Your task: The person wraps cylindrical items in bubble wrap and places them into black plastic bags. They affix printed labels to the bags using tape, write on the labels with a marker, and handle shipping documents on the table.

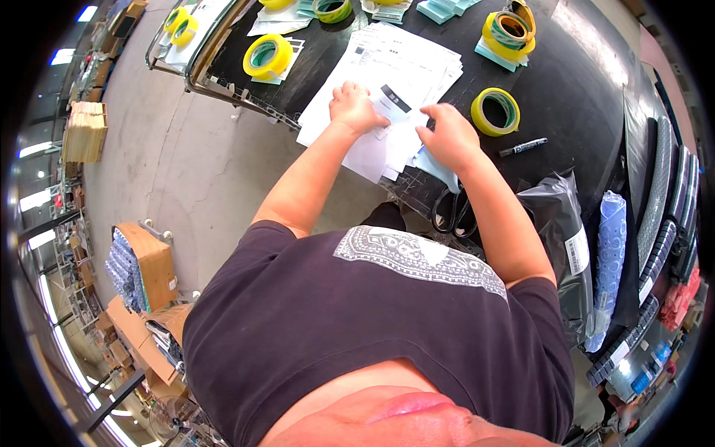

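Note:
A loose stack of white printed sheets (406, 56) lies at the table's near left edge, some reaching past it. My left hand (356, 110) rests on the top sheet, its fingers spread and its thumb pointing right. At the right side of the stack is my right hand (450, 137), thumb and forefinger apart, with nothing visible between them. Light blue paper (439, 168) pokes out under the right hand, and black-handled scissors (451, 214) sit below it by the edge. Just right of that hand is a yellow tape roll (496, 112) with a green core.
A black marker (523, 147) lies on the black table (573, 97). More tape rolls (268, 58) and stacked rolls (509, 36) rest on paper slips. Close to my right arm are a black plastic bag (558, 216) and a blue wrapped roll (609, 261). Cardboard boxes (151, 261) stand on the floor.

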{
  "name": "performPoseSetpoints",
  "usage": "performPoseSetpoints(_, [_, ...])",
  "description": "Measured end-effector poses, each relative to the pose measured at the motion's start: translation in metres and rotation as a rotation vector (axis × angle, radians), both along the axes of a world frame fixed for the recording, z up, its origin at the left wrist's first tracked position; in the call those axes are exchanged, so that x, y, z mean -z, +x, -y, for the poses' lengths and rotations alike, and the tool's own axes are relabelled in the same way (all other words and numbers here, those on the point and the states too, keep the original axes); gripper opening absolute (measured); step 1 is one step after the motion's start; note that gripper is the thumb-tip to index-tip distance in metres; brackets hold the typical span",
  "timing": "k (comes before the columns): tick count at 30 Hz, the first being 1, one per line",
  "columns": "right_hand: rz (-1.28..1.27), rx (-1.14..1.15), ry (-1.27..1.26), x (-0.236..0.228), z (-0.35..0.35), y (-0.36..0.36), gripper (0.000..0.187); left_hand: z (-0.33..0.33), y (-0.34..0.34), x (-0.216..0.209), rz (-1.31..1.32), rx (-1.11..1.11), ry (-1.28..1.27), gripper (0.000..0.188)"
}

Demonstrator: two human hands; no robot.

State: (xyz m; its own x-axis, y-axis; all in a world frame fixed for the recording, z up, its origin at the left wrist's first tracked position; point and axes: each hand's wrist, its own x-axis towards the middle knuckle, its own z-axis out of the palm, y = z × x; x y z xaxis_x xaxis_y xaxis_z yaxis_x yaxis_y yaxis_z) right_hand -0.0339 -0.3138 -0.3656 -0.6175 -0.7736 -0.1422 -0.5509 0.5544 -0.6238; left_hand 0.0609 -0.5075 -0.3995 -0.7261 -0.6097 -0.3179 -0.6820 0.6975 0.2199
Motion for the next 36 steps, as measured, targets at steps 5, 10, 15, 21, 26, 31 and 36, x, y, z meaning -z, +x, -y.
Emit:
performPoseSetpoints(5, [0.040, 0.035, -0.005, 0.000, 0.049, -0.011, 0.050, -0.005, 0.016, -0.004, -0.445, -0.088, 0.531, 0.049])
performPoseSetpoints(10, [0.455, 0.059, -0.029, -0.043, 0.019, -0.011, 0.033, -0.040, 0.041, -0.043, -0.652, -0.052, 0.980, 0.050])
performPoseSetpoints(15, [0.497, -0.016, 0.006, -0.082, -0.050, -0.012, 0.029, -0.030, 0.024, -0.088, -0.523, 0.106, 1.472, 0.038])
performPoseSetpoints(21, [0.452, -0.004, -0.060, -0.096, -0.116, -0.007, 0.029, -0.083, -0.015, -0.114, -0.306, 0.281, 1.452, 0.039])
performPoseSetpoints(26, [0.395, 0.036, -0.057, -0.108, -0.162, -0.004, 0.031, -0.131, -0.037, -0.116, -0.214, 0.300, 1.537, 0.032])
performPoseSetpoints(31, [0.393, 0.062, -0.063, -0.110, -0.202, -0.008, 0.031, -0.168, -0.054, -0.124, -0.115, 0.328, 1.492, 0.029])
performPoseSetpoints(36, [0.379, 0.070, -0.125, -0.105, -0.231, -0.011, 0.029, -0.192, -0.066, -0.126, -0.038, 0.353, 1.539, 0.034])
